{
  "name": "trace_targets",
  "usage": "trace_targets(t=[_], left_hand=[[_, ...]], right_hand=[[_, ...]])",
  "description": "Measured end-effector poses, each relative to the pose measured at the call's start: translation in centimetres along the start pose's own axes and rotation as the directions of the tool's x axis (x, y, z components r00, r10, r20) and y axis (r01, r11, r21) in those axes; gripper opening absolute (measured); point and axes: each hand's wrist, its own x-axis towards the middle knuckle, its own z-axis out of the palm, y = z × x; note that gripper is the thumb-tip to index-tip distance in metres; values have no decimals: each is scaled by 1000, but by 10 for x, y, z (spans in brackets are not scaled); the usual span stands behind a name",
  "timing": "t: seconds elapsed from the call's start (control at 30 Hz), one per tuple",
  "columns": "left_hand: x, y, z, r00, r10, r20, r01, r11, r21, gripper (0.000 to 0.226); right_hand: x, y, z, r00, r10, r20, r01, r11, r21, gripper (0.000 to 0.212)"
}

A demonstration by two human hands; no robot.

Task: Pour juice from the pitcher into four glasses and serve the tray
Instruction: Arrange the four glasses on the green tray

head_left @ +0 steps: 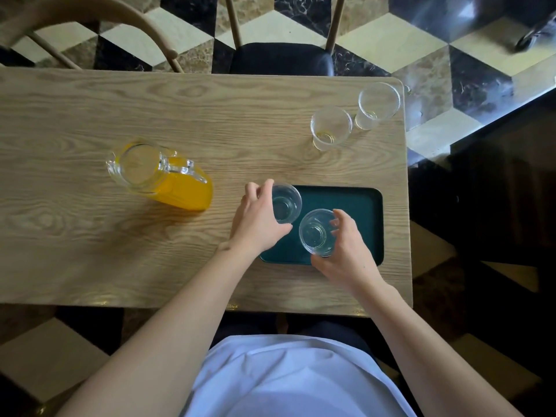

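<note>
A dark green tray (355,206) lies on the wooden table (90,251), toward its right end and nearer the person's edge. All positions below are given relative to this tray.

The left hand (255,218) is at the tray's left edge, fingers and thumb curled around a clear empty glass (284,203) that stands over the tray's far-left corner. The right hand (343,245) is over the tray's near side, fingers wrapped loosely about a second clear glass (317,231); this one appears tilted, and whether its base rests on the tray or is lifted cannot be told from above. The two glasses sit just beside each other, rims nearly touching.

Two more glasses stand on the table beyond the tray: one (330,127) past its far edge, another (377,105) farther off, near the table's far-right corner. Each shows a faint yellowish trace at the bottom.

The pitcher (159,174), holding orange juice, stands well to the left of the tray, untouched.
</note>
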Motion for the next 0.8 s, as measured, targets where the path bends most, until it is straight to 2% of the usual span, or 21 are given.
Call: trace_targets(t=[0.17,0.4,0.8], left_hand=[[-12,-11,3,1000,-8,13,8,1000,-9,95],[-2,-3,3,1000,-11,1,11,999,-52,97],[4,-3,0,999,-40,4,41,996,-82,103]], right_hand=[[9,-3,-7,999,36,-36,-36,999,5,93],[39,-18,-20,999,15,-37,-14,1000,6,91],[57,-12,-29,998,62,-16,-63,997,-37,99]])
